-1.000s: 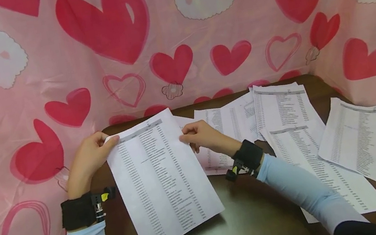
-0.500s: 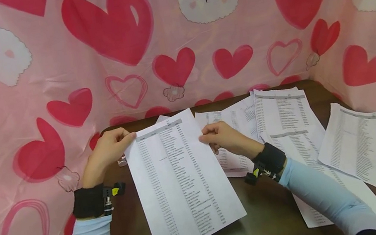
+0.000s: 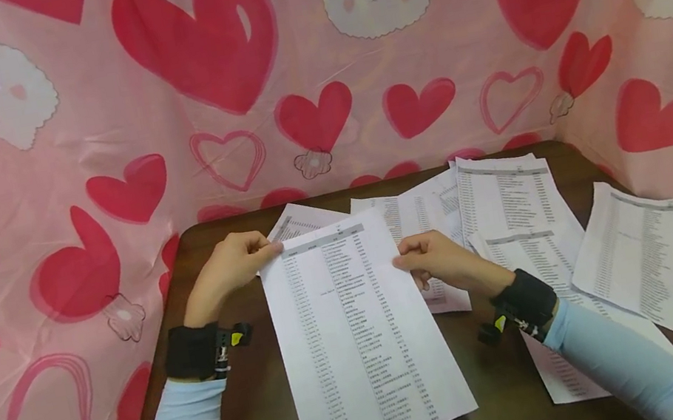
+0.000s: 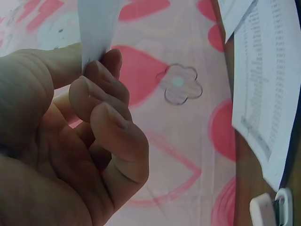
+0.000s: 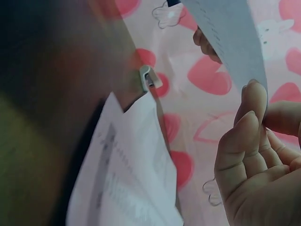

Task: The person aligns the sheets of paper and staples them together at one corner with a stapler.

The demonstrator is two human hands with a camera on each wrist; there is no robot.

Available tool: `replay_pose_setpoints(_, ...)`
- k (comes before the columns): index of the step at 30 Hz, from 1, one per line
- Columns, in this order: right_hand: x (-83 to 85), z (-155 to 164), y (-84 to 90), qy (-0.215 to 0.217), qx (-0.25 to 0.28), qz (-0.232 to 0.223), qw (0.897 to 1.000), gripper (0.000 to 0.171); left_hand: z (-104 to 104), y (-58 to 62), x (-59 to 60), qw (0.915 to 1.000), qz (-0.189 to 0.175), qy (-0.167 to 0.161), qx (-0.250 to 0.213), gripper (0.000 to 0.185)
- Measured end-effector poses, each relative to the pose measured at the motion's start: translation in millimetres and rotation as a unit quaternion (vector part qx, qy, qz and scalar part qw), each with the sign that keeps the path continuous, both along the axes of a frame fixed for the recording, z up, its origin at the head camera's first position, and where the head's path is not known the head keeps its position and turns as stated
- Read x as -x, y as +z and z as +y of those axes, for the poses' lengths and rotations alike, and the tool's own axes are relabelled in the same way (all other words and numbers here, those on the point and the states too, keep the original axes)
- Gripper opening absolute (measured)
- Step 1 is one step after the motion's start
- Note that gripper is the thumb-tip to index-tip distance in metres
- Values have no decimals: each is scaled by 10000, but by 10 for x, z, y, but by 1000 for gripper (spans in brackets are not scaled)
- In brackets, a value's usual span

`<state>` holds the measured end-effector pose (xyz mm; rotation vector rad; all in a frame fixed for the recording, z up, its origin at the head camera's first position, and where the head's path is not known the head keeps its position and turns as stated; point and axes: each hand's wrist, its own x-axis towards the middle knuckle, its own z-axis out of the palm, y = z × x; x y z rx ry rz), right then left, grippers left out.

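My left hand (image 3: 232, 267) pinches sheet (image 3: 362, 355) by far-left corner | my right hand (image 3: 440, 263) pinches right edge | held between both, over desk (image 3: 255, 419) | long axis toward me, near end skewed right

Unreadable rows and covered corners around the held sheet (image 3: 360, 341)

In the head view the held sheet's rows are too small to read. It hides much of a slanted sheet (image 3: 301, 220) beyond its top edge. To its right, the right hand (image 3: 447, 262) covers part of a middle sheet (image 3: 405, 216), and the right sleeve (image 3: 626, 358), cut off by the bottom edge, crosses a long sheet (image 3: 533, 250). In the right wrist view the left hand (image 3: 228, 266) is mostly hidden behind the held sheet; the tabletop (image 5: 70, 155) is blurred. In the left wrist view a white object (image 4: 263, 211), well apart from the held sheet, is cut off.
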<state>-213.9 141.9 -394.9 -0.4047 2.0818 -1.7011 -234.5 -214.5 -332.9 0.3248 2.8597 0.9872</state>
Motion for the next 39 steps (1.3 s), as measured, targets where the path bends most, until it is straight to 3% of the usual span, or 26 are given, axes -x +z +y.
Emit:
replay_pose_setpoints(20, -228, 391, -366, -97, -130, -517, 9985, 22, 384, -330, -27, 9974, 26, -529, 485, 31)
replay_pose_setpoints(31, -303, 449, -504, 288, -580, -219, 9977, 24, 492, -619, -36, 9974, -275, -584, 316, 29)
replay_pose_setpoints(39, -321, 475, -537, 356, -804, -97, 9961, 22, 546, -680, -57, 9972, -390, -508, 388, 27)
